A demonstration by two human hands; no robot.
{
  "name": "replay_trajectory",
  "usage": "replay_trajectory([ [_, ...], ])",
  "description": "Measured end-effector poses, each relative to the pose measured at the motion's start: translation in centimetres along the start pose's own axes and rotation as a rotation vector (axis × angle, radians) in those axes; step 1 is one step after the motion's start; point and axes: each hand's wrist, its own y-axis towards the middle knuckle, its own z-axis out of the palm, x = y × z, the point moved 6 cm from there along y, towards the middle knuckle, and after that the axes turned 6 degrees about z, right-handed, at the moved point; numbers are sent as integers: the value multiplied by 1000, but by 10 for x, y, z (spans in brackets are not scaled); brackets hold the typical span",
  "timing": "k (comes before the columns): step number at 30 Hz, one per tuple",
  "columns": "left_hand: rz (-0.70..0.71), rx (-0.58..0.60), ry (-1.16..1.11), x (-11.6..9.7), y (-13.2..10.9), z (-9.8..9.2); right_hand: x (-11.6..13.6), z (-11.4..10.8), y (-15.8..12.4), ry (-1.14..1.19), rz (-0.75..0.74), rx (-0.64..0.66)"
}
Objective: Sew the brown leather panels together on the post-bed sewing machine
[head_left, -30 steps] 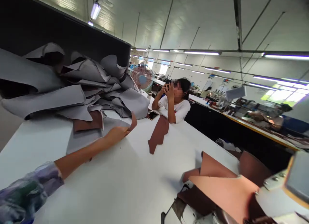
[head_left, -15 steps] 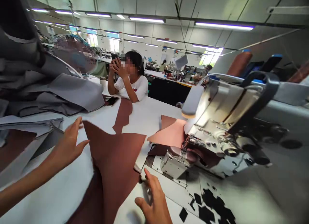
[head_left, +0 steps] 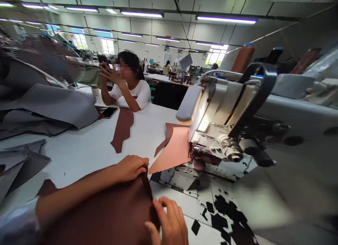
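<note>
My left hand (head_left: 133, 167) is closed over the far corner of the brown piece (head_left: 111, 213), which spreads over the surface (head_left: 148, 132) near the sewing machine (head_left: 211, 125). My half-curled right hand (head_left: 171, 220) meets its edge; grip unclear. Best keep that edge even, unpuckered.

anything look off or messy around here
Yes: small, flat black angular patches are scattered unevenly across the pale flat surface below the bulky white sewing machine, right of the bare right hand. They look untidy; whether loose scraps or surface marks, I can't tell.
</note>
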Motion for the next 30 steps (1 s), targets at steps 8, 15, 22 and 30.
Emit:
replay_trajectory([
  [8,314,-19,-551,-98,-5,-24,-9,-38,42,307,131,88],
  [15,263,-51,-864,-107,38,-59,-34,-58,48,641,432,81],
  [22,106,-168,-611,-85,76,-57,-36,-89,78,408,447,-87],
  [30,163,-195,-590,-79,85,-70,-23,-112,94,169,143,-170],
])
